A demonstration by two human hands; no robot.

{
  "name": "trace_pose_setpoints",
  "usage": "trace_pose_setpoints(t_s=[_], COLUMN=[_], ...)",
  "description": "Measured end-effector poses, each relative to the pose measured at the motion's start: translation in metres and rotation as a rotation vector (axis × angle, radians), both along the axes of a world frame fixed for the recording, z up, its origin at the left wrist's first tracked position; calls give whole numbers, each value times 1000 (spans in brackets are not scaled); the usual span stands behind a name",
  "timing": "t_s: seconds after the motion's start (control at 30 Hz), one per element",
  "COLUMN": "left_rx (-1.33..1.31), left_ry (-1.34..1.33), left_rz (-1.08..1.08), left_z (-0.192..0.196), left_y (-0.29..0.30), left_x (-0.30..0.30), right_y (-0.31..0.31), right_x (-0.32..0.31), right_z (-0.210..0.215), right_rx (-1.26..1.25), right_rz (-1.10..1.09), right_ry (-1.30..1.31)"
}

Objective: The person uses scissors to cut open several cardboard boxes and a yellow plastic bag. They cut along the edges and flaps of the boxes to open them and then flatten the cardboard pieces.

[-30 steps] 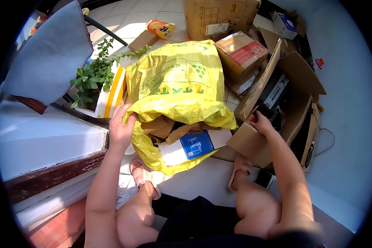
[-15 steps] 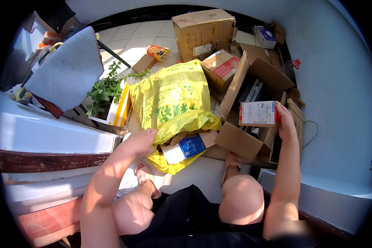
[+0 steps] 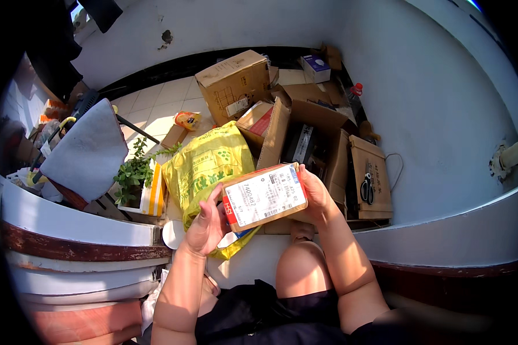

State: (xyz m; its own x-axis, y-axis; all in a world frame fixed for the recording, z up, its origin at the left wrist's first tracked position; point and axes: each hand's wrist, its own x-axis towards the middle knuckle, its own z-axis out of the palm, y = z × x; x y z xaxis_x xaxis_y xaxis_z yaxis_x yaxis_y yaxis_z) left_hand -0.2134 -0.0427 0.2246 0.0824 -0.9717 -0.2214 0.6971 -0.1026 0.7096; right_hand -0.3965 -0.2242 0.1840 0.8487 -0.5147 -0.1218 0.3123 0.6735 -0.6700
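Observation:
My right hand (image 3: 317, 194) grips the right end of a small cardboard parcel box (image 3: 265, 196), which has a large white label on top and a red left end. Beside that red end, my left hand (image 3: 206, 229) has its fingers spread and its thumb raised; whether it touches the box I cannot tell. Below and behind the box lies a yellow woven sack (image 3: 213, 158), its mouth partly hidden by my hands and the box. To its right stands a large open carton (image 3: 273, 138) with a dark, long package (image 3: 303, 144) inside.
Black-handled scissors (image 3: 366, 188) rest against a flat carton (image 3: 380, 169) at the right. A tall carton (image 3: 233, 89), a purple-and-white box (image 3: 316, 69) and a red-capped bottle (image 3: 355, 92) stand farther back. Left are a potted plant (image 3: 133, 179) and a cloth-covered chair (image 3: 89, 152).
The parcel box has come from above the open carton toward me and left, in my right hand. My left hand has let go of the sack's edge and moved beside the box. The view has shifted.

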Motion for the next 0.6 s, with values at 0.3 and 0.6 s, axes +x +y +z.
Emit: trace_pose_setpoints(t_s=[0.3, 0.6], left_rx=[274, 278], left_ry=[-155, -174], left_rz=[580, 599], left_z=[-48, -48], left_y=[-7, -2], left_x=[27, 46], right_y=[-118, -144], right_x=[-74, -167], right_z=[-103, -203], right_rx=[-856, -451], right_rz=[-877, -222], right_ry=[1385, 2198])
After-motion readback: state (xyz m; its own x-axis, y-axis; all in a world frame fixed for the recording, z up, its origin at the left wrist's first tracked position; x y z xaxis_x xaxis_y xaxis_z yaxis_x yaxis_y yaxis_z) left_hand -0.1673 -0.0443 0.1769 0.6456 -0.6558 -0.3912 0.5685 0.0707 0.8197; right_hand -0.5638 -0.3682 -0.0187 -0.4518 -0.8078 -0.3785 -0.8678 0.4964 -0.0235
